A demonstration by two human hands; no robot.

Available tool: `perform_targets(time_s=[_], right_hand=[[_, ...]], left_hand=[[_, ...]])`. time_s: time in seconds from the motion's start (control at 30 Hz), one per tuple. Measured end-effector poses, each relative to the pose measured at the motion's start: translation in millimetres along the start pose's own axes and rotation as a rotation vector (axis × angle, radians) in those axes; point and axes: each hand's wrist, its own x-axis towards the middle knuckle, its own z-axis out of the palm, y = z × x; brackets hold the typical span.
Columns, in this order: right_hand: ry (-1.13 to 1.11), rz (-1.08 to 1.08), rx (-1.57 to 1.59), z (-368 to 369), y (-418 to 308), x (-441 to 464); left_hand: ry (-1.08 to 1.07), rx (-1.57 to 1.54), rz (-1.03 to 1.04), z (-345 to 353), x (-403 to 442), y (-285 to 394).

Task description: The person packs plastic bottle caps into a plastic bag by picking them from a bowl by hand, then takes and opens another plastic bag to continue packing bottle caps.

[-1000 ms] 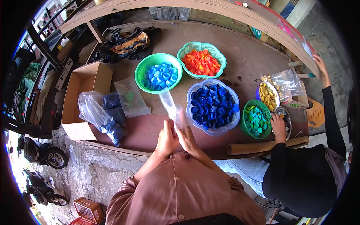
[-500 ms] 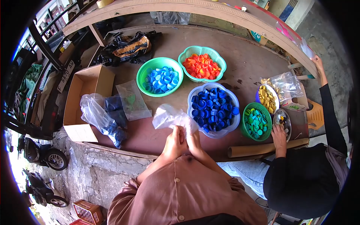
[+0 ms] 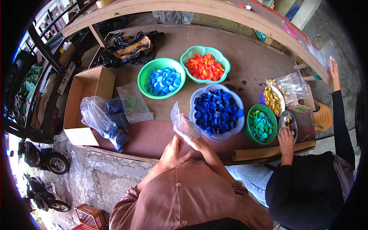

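A clear plastic bag [image 3: 177, 118] covers the fingers of my right hand [image 3: 188, 132], which seems to be inside it. My left hand [image 3: 172, 155] is beside the bag's lower edge, thumb and fingers apart. Just right of the bag is a pale blue basket [image 3: 240, 124] of dark blue caps [image 3: 218, 111]. Beyond the hands stands a green bowl [image 3: 143, 71] with light blue caps [image 3: 164, 81]. Behind it to the right, a mint basket [image 3: 227, 63] holds orange caps [image 3: 205, 67].
At the left are an open cardboard box [image 3: 82, 86], a filled plastic bag [image 3: 100, 117] and a flat clear bag [image 3: 132, 101]. A co-worker's hand [image 3: 286, 142] touches a metal bowl [image 3: 294, 122] beside a green basket [image 3: 251, 130]. A wooden beam [image 3: 214, 8] crosses above.
The plastic bag has gone from hanging off both hands to covering my right hand's fingers. My left hand has opened and moved lower. The co-worker's far hand holds a clear bag farther out.
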Motion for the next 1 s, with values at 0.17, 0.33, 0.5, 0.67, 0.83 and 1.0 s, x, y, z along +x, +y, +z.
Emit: perform_targets(time_s=[0.17,0.33,0.5,0.67,0.83,1.0], right_hand=[[-0.815,-0.036,-0.17,-46,-35,23],[-0.974,0.095,-0.004,-47,-85,13],[-1.08,0.044,-0.053,-39,-61,-1],[-1.047,0.174,0.276,-61,-55,-1],[-0.988,0.17,0.198,-88,-87,8],[-0.783,0.02,0.164,-90,-92,6]], left_hand=[[0.169,0.195,0.444,-31,2,6],[-0.356,0.22,0.304,-53,24,26],[-0.479,0.021,0.217,-48,30,22],[-0.434,-0.038,0.213,-36,26,19],[-0.33,0.014,0.305,-32,26,7],[-0.155,0.013,0.391,-38,25,1]])
